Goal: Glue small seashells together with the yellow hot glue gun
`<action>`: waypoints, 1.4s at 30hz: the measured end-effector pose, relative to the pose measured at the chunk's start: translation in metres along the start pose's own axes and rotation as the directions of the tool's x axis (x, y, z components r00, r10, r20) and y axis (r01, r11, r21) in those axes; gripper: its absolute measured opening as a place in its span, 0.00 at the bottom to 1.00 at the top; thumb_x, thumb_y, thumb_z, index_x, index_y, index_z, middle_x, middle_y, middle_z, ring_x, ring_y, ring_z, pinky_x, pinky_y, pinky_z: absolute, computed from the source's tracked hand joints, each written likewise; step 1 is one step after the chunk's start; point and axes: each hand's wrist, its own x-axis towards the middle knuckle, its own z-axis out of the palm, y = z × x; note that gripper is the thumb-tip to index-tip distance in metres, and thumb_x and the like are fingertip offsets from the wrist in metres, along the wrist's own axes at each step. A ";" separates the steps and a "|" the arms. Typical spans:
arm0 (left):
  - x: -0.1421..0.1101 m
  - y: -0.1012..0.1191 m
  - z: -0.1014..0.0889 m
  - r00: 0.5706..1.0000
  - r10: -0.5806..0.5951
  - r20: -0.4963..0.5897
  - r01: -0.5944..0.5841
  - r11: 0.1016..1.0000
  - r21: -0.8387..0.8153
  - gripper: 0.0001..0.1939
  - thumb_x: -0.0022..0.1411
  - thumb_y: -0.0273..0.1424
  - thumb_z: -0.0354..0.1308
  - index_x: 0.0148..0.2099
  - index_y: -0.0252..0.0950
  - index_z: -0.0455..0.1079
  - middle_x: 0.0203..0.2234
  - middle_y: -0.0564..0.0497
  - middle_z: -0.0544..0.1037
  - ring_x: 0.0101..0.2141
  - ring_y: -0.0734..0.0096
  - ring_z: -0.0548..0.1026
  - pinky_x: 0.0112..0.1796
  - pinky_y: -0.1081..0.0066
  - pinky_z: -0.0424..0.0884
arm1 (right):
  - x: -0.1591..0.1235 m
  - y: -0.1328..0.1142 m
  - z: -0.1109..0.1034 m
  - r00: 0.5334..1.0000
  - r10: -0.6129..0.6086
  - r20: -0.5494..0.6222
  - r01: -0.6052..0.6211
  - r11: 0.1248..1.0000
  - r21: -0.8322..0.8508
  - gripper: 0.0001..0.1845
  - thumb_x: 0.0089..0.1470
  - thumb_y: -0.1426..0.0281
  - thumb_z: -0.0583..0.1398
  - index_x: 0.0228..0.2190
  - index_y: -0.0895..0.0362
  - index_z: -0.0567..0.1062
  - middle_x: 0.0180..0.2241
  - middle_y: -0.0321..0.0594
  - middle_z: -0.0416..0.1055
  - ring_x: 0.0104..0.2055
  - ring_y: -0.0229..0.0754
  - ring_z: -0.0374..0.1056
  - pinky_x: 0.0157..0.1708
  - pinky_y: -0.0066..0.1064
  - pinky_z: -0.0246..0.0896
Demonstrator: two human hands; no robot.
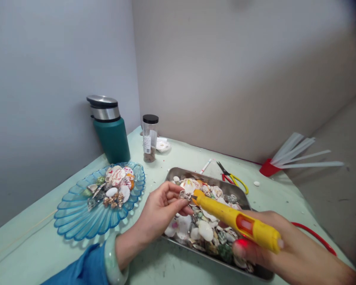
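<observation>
My left hand point(161, 208) pinches a small brownish seashell point(185, 195) between thumb and fingers, above the metal tray point(178, 171). In my right hand point(273, 237) is a yellow hot glue gun point(237, 219), its nozzle at the shell, touching or very close. A red light glows by the right fingers. Below both hands, the tray holds a heap of mixed seashells point(206, 230), white, patterned and greenish. To the left, a blue scalloped glass plate point(77, 219) carries a cluster of shells point(117, 178).
A teal bottle point(111, 136) and a clear black-lidded jar point(150, 138) stand at the back left. Behind the tray lie a marker point(205, 166) and pliers point(233, 178). White glue sticks point(296, 152) lean from a red cup point(268, 168). A red cord point(316, 235) curves at right.
</observation>
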 end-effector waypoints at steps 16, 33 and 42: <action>0.000 0.001 0.001 0.999 0.002 -0.032 -0.002 1.000 -0.008 0.12 0.55 0.29 0.62 0.38 0.34 0.62 0.20 0.55 0.78 0.24 0.73 0.79 0.28 0.76 0.73 | 0.003 -0.003 -0.007 0.986 0.047 0.162 -0.058 0.996 0.066 0.12 0.45 0.58 0.60 0.19 0.51 0.73 0.21 0.33 0.74 0.22 0.42 0.70 0.20 0.26 0.63; -0.001 0.007 0.002 0.999 -0.004 -0.034 0.004 1.000 -0.003 0.13 0.54 0.30 0.62 0.38 0.34 0.61 0.18 0.55 0.77 0.21 0.75 0.77 0.25 0.78 0.70 | 0.017 0.037 0.040 0.956 -0.170 0.239 0.242 0.919 -0.311 0.14 0.48 0.61 0.65 0.38 0.50 0.74 0.31 0.37 0.76 0.33 0.50 0.72 0.30 0.35 0.61; -0.008 0.002 0.009 0.997 -0.012 0.079 0.012 1.000 0.000 0.13 0.56 0.31 0.62 0.39 0.34 0.61 0.19 0.54 0.78 0.22 0.73 0.77 0.26 0.76 0.71 | 0.011 0.015 0.042 0.863 -0.432 -0.261 0.443 0.896 -0.021 0.04 0.58 0.72 0.58 0.36 0.54 0.72 0.30 0.38 0.70 0.29 0.39 0.68 0.28 0.29 0.61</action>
